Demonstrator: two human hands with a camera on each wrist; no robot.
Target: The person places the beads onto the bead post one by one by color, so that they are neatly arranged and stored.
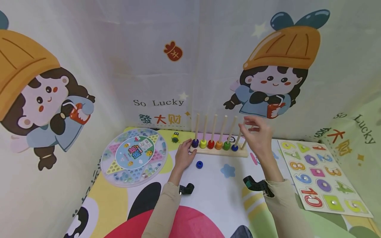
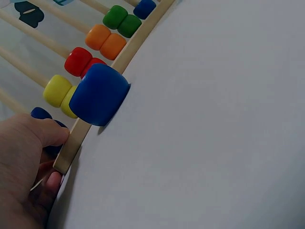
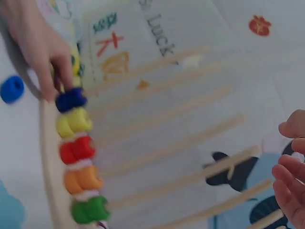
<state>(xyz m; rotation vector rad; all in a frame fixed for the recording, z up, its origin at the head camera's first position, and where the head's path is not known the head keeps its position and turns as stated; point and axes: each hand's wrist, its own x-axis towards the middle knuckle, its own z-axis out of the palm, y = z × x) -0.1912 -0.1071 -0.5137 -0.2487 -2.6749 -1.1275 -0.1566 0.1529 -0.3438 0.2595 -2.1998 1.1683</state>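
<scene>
A wooden rack (image 1: pixel 221 152) with several upright rods stands at the back of the mat, with coloured beads at the rods' feet: dark blue, yellow, red, orange, green, blue. My left hand (image 1: pixel 184 154) pinches the rack's left end; in the left wrist view the thumb (image 2: pixel 45 131) lies on the base (image 2: pixel 138 38) and a finger sits under it. A loose blue bead (image 1: pixel 199 164) lies on the mat just in front, large in the left wrist view (image 2: pixel 99 94). My right hand (image 1: pixel 257 135) hovers by the right rods' tops, its fingers (image 3: pixel 290 167) relaxed and holding nothing.
A round clear box of marbles (image 1: pixel 134 157) lies at the left. A number puzzle board (image 1: pixel 322 177) lies at the right. A small yellow toy (image 1: pixel 175 137) sits behind the rack's left end. Printed fabric walls close in the back and both sides.
</scene>
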